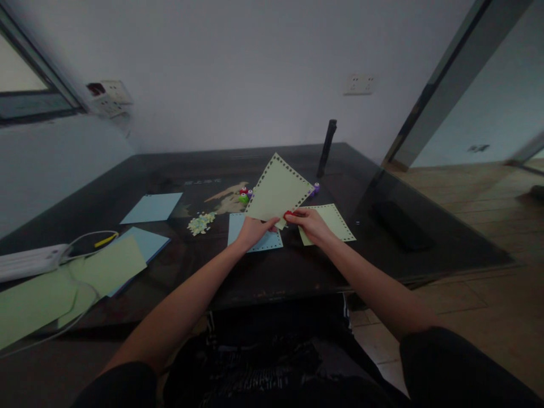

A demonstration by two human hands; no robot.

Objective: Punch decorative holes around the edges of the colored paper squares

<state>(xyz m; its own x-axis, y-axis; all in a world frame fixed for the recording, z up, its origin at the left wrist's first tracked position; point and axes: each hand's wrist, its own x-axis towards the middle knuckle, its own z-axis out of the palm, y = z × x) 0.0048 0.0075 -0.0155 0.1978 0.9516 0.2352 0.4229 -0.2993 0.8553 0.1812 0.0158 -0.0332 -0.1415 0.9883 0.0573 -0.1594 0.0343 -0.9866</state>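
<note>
A pale green paper sheet [278,190] is held up and tilted over the table, with punched holes along its upper edges. My left hand [255,231] pinches the sheet at its lower edge. In my right hand [312,222] is a small red craft punch [289,214], set at the sheet's bottom corner; the fingers partly cover it. Beneath my left hand lies a light blue sheet [267,242] with holes along its border. Another pale green punched sheet [335,222] rests under my right hand.
Paper scraps [201,223] lie in a pile on the dark table [255,283]. Small colored punches [243,197] stand behind the sheet. Leftward are blue paper [153,207], green sheets [106,266], a white power strip [34,260] and a cable. A black upright object [327,148] stands at the back.
</note>
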